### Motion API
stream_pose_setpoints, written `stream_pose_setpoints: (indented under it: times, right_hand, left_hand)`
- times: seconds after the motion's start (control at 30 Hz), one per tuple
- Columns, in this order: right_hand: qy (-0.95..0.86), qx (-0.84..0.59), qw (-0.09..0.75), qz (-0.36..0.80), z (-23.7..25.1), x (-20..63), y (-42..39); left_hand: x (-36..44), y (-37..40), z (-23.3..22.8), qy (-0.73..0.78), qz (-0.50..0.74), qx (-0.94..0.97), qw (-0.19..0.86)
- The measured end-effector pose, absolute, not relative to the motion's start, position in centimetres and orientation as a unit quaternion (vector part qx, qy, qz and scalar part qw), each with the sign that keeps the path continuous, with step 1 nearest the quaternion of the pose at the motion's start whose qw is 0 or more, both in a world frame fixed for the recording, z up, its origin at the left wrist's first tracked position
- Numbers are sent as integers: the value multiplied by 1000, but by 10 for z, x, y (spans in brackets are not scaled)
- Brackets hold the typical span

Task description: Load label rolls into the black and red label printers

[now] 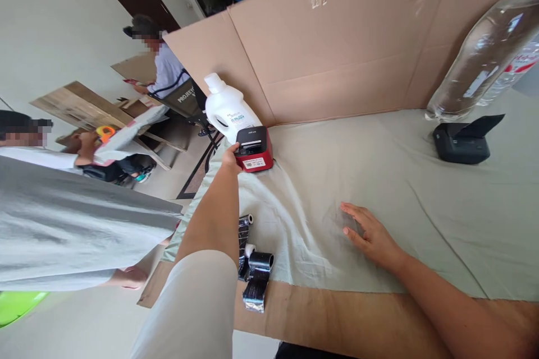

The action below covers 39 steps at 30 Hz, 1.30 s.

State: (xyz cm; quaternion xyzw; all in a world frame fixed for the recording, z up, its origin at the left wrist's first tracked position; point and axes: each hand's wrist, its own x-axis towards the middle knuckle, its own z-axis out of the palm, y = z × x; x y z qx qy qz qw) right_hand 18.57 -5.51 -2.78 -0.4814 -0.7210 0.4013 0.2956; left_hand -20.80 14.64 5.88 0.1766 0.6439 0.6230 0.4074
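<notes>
The red-and-black label printer (254, 150) sits at the counter's (379, 303) far left, beside a white jug (227, 106). The left hand (231, 156) touches its side; whether its fingers grip is hidden. Shifting it calls for a firmer hold. The right hand (370, 235) lies flat, released, on the cloth (421, 190).

Left hand (231, 157) is gripping the red and black printer (254, 149) at the cloth's (320, 179) far left corner, apparently by its side. Right hand (367, 234) is lying flat, fingers spread, on the cloth near the front edge.
</notes>
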Motion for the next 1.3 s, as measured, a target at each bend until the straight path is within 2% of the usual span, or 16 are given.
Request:
stream_pose_setpoints:
  times: [0.07,0.2,0.27,0.33,0.37,0.43,0.53,0.6,0.7,0.87,0.93,1.0,1.1,1.17,1.3]
  right_hand:
    - [-722,-484,291,399,-25,185,-56]
    - [-745,-482,284,364,-25,183,-55]
    - [-758,-476,285,343,-27,181,-54]
    - [-765,-473,286,331,-29,180,-53]
    - [-767,-472,286,327,-30,179,-53]
    - [-770,-469,292,320,-31,180,-52]
    - [-773,-459,311,309,-30,181,-50]
    - [-773,-456,317,306,-28,180,-50]
    - [-766,-466,312,313,-27,179,-55]
    - [-715,-511,314,360,-25,201,-44]
    - [-676,-588,341,285,-18,230,-21]
    - [-612,-684,369,147,-8,267,10]
    - [-456,-815,357,20,10,325,55]
    - [-373,-867,330,19,18,354,76]
    - [-318,-893,301,105,19,380,96]
  left_hand:
    - [-220,144,56,720,569,211,336]
    - [-219,131,58,812,511,266,97]
    - [-198,120,58,804,512,301,30]
    - [-160,104,51,763,512,394,9]
    - [-136,94,45,730,516,447,34]
    - [-83,70,27,659,532,508,154]
    - [-6,32,-3,598,561,462,339]
    - [29,8,-21,584,573,422,390]
    - [49,-17,-35,572,578,427,395]
    - [38,-31,-34,542,577,450,413]
    - [35,-31,-32,539,571,451,424]
    - [35,-31,-31,537,562,456,433]
    - [36,-31,-30,532,551,465,444]
    - [37,-31,-30,527,548,463,455]
    - [36,-29,-28,530,540,452,473]
